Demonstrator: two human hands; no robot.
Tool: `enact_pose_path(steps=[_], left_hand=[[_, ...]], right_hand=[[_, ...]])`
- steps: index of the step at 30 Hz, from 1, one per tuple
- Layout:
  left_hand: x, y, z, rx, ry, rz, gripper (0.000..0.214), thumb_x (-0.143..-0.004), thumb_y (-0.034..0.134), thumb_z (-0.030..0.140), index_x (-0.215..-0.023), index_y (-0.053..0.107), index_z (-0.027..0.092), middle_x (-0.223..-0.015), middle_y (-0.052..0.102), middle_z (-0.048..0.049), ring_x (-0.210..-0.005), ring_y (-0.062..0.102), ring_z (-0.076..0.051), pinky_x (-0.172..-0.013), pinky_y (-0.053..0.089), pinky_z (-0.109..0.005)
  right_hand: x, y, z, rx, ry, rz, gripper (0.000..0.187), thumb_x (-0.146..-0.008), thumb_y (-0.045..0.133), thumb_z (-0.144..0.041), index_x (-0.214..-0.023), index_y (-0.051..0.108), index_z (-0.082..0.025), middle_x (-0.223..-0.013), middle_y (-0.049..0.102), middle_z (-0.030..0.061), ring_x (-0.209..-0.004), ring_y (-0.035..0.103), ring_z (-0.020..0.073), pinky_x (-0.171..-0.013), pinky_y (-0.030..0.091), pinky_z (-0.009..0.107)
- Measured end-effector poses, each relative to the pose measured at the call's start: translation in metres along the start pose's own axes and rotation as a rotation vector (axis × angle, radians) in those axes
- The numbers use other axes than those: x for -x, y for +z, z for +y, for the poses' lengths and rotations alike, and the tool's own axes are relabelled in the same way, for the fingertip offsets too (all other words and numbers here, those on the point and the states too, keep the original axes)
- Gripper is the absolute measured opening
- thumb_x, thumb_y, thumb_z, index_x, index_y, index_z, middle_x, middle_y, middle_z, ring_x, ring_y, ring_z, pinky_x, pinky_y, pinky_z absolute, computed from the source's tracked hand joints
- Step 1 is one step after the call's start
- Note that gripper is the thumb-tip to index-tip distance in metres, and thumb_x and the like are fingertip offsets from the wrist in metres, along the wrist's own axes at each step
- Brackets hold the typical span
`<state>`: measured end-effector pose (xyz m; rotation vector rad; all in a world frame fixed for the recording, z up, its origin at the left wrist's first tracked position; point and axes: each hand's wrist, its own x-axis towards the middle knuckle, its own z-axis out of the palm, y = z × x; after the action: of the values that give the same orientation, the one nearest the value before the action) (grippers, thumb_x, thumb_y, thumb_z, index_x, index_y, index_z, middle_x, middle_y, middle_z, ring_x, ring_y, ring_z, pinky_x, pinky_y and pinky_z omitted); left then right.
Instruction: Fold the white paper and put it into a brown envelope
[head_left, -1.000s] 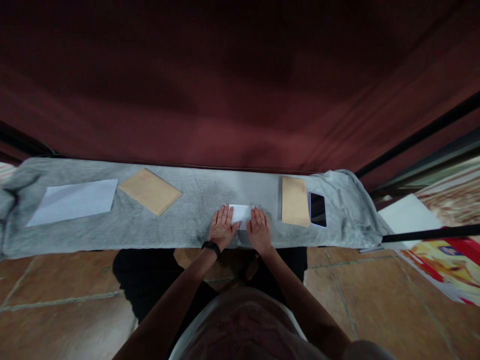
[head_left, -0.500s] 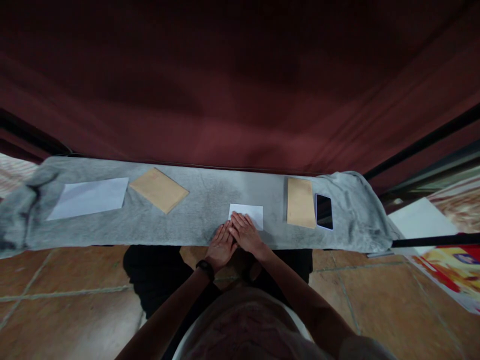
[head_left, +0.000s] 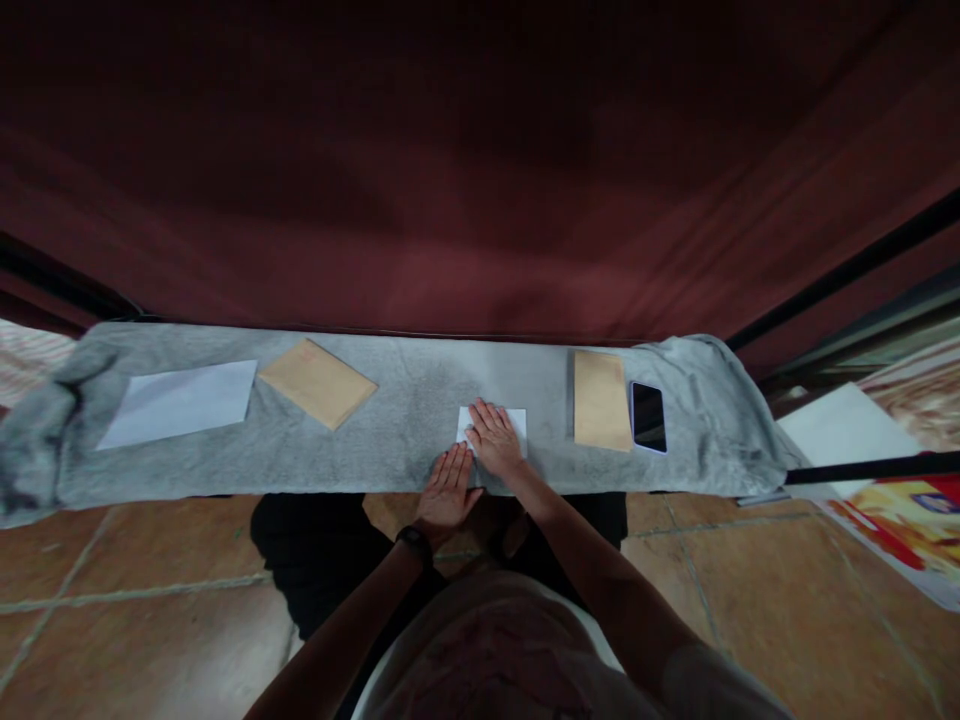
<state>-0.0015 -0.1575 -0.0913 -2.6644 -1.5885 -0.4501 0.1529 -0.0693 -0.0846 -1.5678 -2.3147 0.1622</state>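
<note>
Right hand [head_left: 494, 440] now presses folded paper [head_left: 516, 425]; left hand [head_left: 448, 485] withdrawn

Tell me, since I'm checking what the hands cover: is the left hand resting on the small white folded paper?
No: the left hand lies flat on the grey cloth beside the small white folded paper, which only the right hand covers.

Your folded white paper [head_left: 512, 422] lies flat on the grey-covered worktop [head_left: 420, 400], near its front edge, partly hidden under your right hand [head_left: 493, 440].
</note>
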Motion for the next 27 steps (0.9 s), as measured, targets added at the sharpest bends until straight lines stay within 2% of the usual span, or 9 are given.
enact_pose_path(steps=[4,8,14,18,22,27], left_hand=[[0.001,0.001,0.002,-0.016,-0.020,-0.014,0.064,-0.100,0.040,0.040,-0.153,0.036,0.004,-0.157,0.040,-0.0201,-0.149,0.032,-0.029,-0.122,0.028,-0.047],[0.001,-0.002,0.005,0.009,-0.029,-0.022,0.064,-0.100,0.040,0.041,-0.154,0.035,0.006,-0.157,0.039,-0.0194,-0.149,0.031,-0.029,-0.122,0.029,-0.048],[-0.006,-0.010,0.010,0.040,-0.117,-0.063,0.062,-0.101,0.036,0.041,-0.153,0.036,0.006,-0.157,0.041,-0.0181,-0.149,0.032,-0.028,-0.123,0.029,-0.048],[-0.028,-0.011,0.021,0.052,-0.121,-0.076,0.059,-0.103,0.032,0.038,-0.154,0.035,0.010,-0.160,0.038,-0.0145,-0.151,0.029,-0.025,-0.125,0.025,-0.047],[-0.062,0.001,0.033,0.078,-0.063,-0.151,0.056,-0.104,0.028,0.037,-0.153,0.039,0.014,-0.162,0.035,-0.0106,-0.152,0.026,-0.024,-0.125,0.023,-0.045],[-0.091,0.016,0.031,0.113,-0.039,-0.204,0.055,-0.103,0.028,0.042,-0.153,0.040,0.021,-0.163,0.033,-0.0063,-0.153,0.023,-0.026,-0.125,0.021,-0.050]], right_hand=[[0.026,-0.002,0.000,0.014,0.038,0.023,0.052,-0.104,0.042,-0.036,-0.150,0.043,-0.013,-0.160,0.038,0.0130,-0.147,0.036,0.0264,-0.121,0.025,0.048],[0.054,-0.007,0.016,0.054,0.113,0.064,0.055,-0.104,0.039,-0.036,-0.153,0.037,-0.011,-0.160,0.036,0.0151,-0.147,0.035,0.0274,-0.119,0.027,0.048],[0.069,-0.013,0.035,0.083,0.200,0.141,0.057,-0.105,0.033,-0.036,-0.154,0.034,-0.007,-0.157,0.041,0.0172,-0.144,0.039,0.0291,-0.119,0.026,0.050],[0.071,-0.013,0.035,0.095,0.213,0.140,0.057,-0.105,0.035,-0.036,-0.153,0.036,-0.006,-0.157,0.041,0.0176,-0.145,0.038,0.0300,-0.120,0.025,0.051],[0.073,-0.013,0.035,0.097,0.227,0.124,0.056,-0.104,0.036,-0.032,-0.154,0.036,-0.006,-0.158,0.040,0.0163,-0.146,0.036,0.0288,-0.121,0.022,0.049],[0.073,-0.013,0.036,0.092,0.228,0.107,0.056,-0.101,0.036,-0.025,-0.155,0.035,-0.009,-0.158,0.039,0.0150,-0.146,0.036,0.0283,-0.121,0.020,0.050]])
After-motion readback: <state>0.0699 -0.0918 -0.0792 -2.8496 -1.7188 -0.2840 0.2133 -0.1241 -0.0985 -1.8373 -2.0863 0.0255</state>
